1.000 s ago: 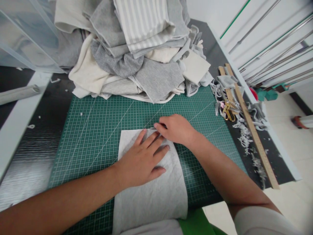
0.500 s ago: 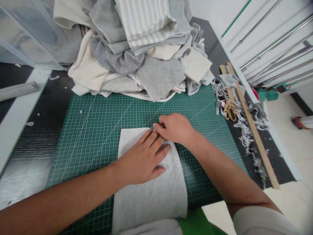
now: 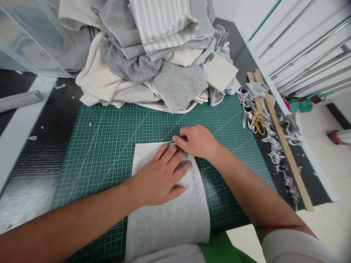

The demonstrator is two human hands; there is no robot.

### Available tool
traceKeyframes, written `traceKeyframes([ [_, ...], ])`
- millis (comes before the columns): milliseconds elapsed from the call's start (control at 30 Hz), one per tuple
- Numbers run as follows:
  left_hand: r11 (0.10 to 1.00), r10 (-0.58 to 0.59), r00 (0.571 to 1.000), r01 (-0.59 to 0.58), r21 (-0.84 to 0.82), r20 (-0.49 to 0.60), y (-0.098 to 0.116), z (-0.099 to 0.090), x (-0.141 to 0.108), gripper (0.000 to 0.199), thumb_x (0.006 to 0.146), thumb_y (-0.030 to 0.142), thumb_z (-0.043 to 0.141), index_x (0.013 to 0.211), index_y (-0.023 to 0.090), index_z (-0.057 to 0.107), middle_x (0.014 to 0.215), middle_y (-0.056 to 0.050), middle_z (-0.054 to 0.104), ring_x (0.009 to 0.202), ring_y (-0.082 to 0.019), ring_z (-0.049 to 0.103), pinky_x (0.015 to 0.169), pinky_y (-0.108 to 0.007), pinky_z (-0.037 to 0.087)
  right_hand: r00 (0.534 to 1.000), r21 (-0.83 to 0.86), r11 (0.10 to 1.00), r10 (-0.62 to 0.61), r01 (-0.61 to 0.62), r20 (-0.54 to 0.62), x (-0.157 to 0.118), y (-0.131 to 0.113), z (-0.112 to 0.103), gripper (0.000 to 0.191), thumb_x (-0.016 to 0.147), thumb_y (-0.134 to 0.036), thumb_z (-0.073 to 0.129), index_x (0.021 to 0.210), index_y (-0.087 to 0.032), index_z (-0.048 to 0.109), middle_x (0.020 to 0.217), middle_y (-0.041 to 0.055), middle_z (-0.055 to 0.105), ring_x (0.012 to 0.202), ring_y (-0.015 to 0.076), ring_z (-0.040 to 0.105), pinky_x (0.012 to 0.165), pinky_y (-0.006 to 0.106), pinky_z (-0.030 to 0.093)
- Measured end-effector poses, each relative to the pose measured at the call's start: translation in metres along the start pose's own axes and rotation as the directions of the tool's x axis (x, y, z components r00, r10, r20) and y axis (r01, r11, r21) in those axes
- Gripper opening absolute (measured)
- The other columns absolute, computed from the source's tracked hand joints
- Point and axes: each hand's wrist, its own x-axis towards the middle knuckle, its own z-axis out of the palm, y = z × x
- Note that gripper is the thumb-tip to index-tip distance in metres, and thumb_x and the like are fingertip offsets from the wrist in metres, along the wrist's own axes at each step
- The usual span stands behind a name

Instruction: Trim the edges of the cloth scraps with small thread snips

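Note:
A light grey piece of fabric (image 3: pixel 170 226) lies on the green cutting mat (image 3: pixel 109 146), its near end reaching the table's front edge. My left hand (image 3: pixel 161 179) rests flat on its upper part with the fingers spread. At the fabric's far edge, my right hand (image 3: pixel 194 142) is closed, thumb and index finger pinched on that edge just beyond my left fingertips. The curled fingers partly hide the fabric's far right corner.
Behind the mat is a large pile of grey, cream and striped fabrics (image 3: pixel 181 80). On the right are gold-handled scissors (image 3: pixel 257 124), wooden rulers (image 3: pixel 287 153) and fabric scraps (image 3: pixel 275 149). A translucent bin (image 3: pixel 33 40) stands at the back left.
My right hand has shifted very slightly away from me and to the right, lifting the fabric's far edge a little. My left hand has stayed almost in place.

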Motion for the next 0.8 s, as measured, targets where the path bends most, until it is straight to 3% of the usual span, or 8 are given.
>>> traceKeyframes([
  [800,1.0,0.002,1.0,-0.002,-0.013,0.0,0.0002,-0.0014,0.0014,0.063,0.088,0.057,0.057,0.137,0.018,0.049,0.145,-0.017,0.042,0.14,-0.04,0.03,0.119,-0.062,0.019,1.0,-0.071,0.998,0.001,-0.002,-0.012,0.0008,-0.0056,0.0012,0.044,0.094,-0.05,0.043,0.074,-0.02,0.069,0.069,0.0054,0.07,0.065,0.0185,0.06,0.059,0.032,0.031],
])
